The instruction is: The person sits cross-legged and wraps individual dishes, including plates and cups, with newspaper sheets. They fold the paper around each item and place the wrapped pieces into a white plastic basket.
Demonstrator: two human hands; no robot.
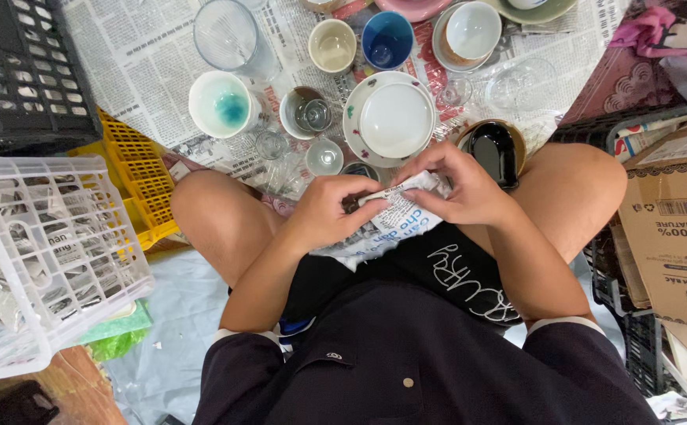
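**Newsprint folded around a small piece, crockery spread on the floor**

A seated person works over the lap at the centre of the head view, both hands pinching a bundle of newspaper [386, 220] wrapped round something small; what lies inside is hidden. The left hand [329, 211] grips the bundle's near side, fingers curled shut on the paper, while the right hand [457, 185] presses a fold down from the top with thumb and fingertips. The paper looks light, soft and easy to tear, and whatever it covers is likely as breakable as the ware around it, so a hold under the bundle's body would seem safer than one by a loose flap.

From left to right: at 9 o'clock a white plastic basket [13, 346] holds crumpled newsprint, with a black crate [21, 71] at 10 o'clock and a yellow crate [135, 169] beside it. At 11 o'clock stand a white bowl with a teal centre [221, 104] and a clear glass [229, 35]. At 12 o'clock, just beyond the hands, a white plate [390, 118] rests on the newspaper-covered floor [131, 63], with a blue cup [386, 39] behind and small glasses crowded close. A dark glazed bowl [497, 149] sits at 1 o'clock, near the right knee. At 3 o'clock stands a cardboard box [674, 228].
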